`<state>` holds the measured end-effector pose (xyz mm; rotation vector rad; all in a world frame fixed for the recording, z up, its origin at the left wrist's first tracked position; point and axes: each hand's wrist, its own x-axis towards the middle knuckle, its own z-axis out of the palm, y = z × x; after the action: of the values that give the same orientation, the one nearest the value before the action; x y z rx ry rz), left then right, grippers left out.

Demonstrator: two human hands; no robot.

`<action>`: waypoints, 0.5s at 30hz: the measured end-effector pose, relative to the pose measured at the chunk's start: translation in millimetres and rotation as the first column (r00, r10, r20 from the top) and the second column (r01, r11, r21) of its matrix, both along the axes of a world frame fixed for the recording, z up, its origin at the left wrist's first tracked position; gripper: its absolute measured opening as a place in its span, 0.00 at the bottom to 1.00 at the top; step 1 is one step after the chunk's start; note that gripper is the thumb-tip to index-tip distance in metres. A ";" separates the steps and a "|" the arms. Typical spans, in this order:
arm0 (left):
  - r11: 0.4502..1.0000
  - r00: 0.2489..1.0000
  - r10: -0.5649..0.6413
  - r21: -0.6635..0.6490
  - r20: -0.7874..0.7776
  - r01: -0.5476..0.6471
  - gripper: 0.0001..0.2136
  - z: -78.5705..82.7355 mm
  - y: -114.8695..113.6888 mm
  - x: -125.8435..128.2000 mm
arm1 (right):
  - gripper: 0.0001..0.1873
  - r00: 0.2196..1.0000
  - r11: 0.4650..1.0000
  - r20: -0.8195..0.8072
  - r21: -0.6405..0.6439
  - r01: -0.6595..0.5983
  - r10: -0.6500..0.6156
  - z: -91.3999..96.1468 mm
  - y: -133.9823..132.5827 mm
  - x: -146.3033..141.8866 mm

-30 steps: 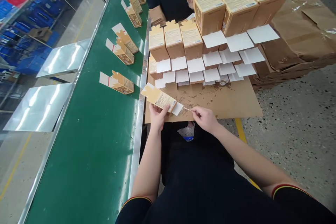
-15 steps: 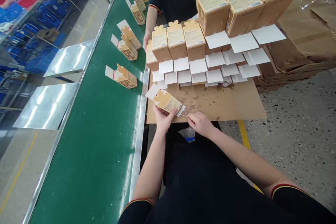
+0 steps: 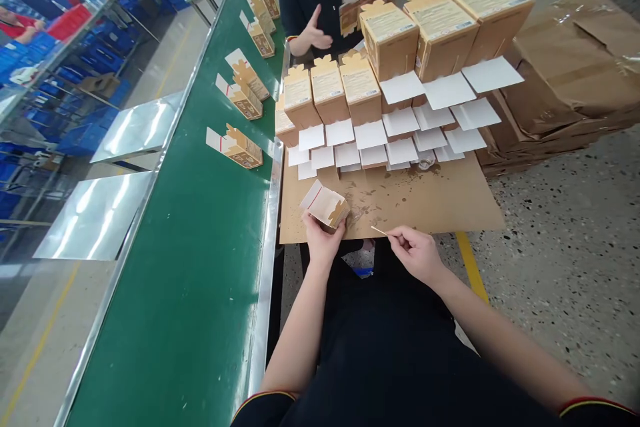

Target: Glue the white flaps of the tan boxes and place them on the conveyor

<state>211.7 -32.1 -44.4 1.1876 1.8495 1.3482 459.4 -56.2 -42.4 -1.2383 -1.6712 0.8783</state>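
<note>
The left hand point(image 3: 323, 241) grips a tan, white-flapped cardboard box point(image 3: 327, 205) above the brown cardboard worktop point(image 3: 430, 195)'s near-left corner; the right hand point(image 3: 414, 252) pinches a thin pale stick point(image 3: 379, 231).

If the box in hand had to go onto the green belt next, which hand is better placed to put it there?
Probably the left hand: it holds the box and is nearer the green belt. The right hand is farther from the belt and pinches a thin stick.
</note>
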 end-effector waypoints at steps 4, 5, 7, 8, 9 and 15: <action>0.990 0.991 0.137 0.016 -0.004 -0.137 0.40 9.1 -10.8 -45.6 | 0.13 0.994 0.996 -0.059 -0.017 0.092 -0.093 1.5 5.2 1.3; 0.977 0.978 0.210 0.050 -0.006 -0.210 0.42 12.3 -15.3 -67.1 | 0.13 0.989 0.992 -0.071 -0.019 0.125 -0.126 1.9 7.8 4.7; 0.926 0.934 0.357 0.139 -0.006 -0.352 0.47 18.8 -24.1 -116.3 | 0.15 0.981 0.984 -0.082 -0.027 0.174 -0.175 2.5 13.5 13.5; 0.902 0.914 0.405 0.170 -0.013 -0.397 0.48 21.5 -28.0 -140.8 | 0.16 0.979 0.982 -0.081 -0.031 0.187 -0.189 2.7 16.5 17.8; 0.886 0.896 0.442 0.167 -0.028 -0.432 0.49 23.4 -31.6 -163.2 | 0.17 0.977 0.980 -0.076 -0.035 0.197 -0.199 3.0 19.4 21.5; 0.864 0.852 0.494 -0.005 -0.173 -0.503 0.48 28.1 -53.2 -218.7 | 0.18 0.974 0.978 -0.095 0.002 0.208 -0.207 6.0 33.3 29.1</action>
<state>-6.9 -85.3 -16.2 0.8379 2.4167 1.4895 488.5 -22.8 -36.3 -1.3159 -1.4408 0.7853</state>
